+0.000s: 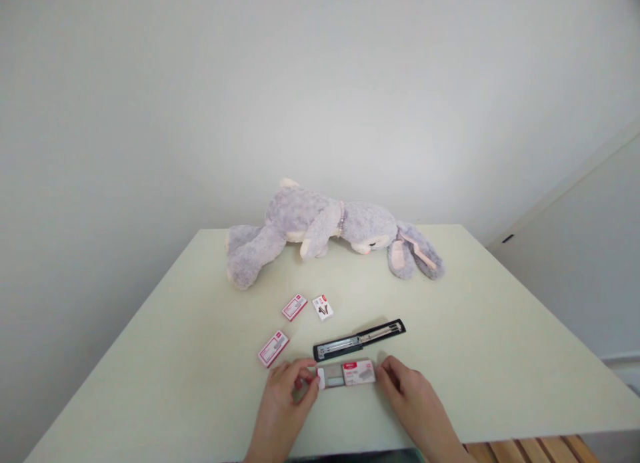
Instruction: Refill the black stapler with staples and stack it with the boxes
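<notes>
Both my hands hold a small pink-and-white staple box (353,373) on the pale table (500,356), near its front edge. My left hand (286,391) pinches the box's inner tray, which is slid partly out to the left. My right hand (407,391) grips the sleeve's right end. Just behind the box lies a black stapler (359,339), folded open flat with its metal channel showing.
Three more small staple boxes lie left of the stapler: one (273,347), another (295,307), and a white one (323,307). A grey plush rabbit (320,226) sprawls across the table's far side. A white wall stands behind; wooden slats (530,450) show at lower right.
</notes>
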`<state>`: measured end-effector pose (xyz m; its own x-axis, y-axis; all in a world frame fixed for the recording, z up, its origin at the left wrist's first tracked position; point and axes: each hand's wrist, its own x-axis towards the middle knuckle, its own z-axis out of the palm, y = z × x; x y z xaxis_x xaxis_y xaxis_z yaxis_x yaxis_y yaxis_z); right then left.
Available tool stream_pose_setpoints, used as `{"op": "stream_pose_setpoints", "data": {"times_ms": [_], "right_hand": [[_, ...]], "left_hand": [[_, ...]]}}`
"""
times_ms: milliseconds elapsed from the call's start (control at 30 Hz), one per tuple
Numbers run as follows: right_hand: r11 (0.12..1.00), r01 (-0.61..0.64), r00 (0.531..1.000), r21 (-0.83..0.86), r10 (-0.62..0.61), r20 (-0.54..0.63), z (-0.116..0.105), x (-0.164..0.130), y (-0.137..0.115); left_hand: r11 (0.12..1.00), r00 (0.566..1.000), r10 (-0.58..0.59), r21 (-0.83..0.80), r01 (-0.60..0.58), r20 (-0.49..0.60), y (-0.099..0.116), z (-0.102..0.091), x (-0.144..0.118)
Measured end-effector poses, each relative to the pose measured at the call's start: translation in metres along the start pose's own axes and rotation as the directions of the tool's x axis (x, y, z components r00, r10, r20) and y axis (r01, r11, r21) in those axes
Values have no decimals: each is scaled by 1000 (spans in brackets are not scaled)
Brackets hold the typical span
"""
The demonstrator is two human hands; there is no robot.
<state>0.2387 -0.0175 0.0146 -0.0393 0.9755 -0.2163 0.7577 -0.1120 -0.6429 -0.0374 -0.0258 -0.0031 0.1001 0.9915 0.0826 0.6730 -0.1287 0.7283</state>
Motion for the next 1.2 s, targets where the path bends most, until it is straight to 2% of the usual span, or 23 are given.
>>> {"op": "stream_pose_setpoints", "data": {"times_ms": [167, 267, 367, 433, 500, 600, 733, 833, 933, 1067, 1200], "right_hand": [[983, 118, 990, 143, -127, 59, 15, 3, -13], [979, 72, 994, 191, -85, 62, 16, 8, -6], [961, -62, 998, 268, 51, 47, 4, 17, 19], [919, -94, 995, 384, 96, 12, -8, 25, 30], [853, -58, 998, 519, 61, 12, -21, 35, 31], [777, 29, 991, 628, -107, 86, -35, 51, 14], [830, 190, 957, 525, -276, 90, -37, 67, -20], [896, 304, 933, 325, -349, 91, -26, 72, -43], [919, 349, 924, 183, -370, 95, -11, 74, -58], [927, 352, 927, 132, -365, 91, -1, 76, -63], [937, 337, 935, 95, -345, 83, -8, 76, -52]], "left_hand": [[1000, 1000, -23, 20, 23, -8, 20, 18, 4], [993, 999, 40, 112, -36, -34, 29, 24, 3], [963, 994, 101, 255, -88, -41, 31, 26, 2], [947, 993, 117, 306, -101, -33, 30, 25, 1], [938, 992, 122, 329, -107, -23, 28, 25, 1], [934, 992, 124, 341, -111, -15, 27, 24, 2], [934, 990, 138, 337, -122, -25, 27, 24, 3], [939, 991, 134, 322, -118, -28, 30, 23, 3], [950, 994, 110, 297, -97, -26, 35, 23, 3], [958, 996, 82, 278, -68, -39, 41, 30, 1], [944, 987, 134, 315, -100, -87, 35, 28, -9]]}}
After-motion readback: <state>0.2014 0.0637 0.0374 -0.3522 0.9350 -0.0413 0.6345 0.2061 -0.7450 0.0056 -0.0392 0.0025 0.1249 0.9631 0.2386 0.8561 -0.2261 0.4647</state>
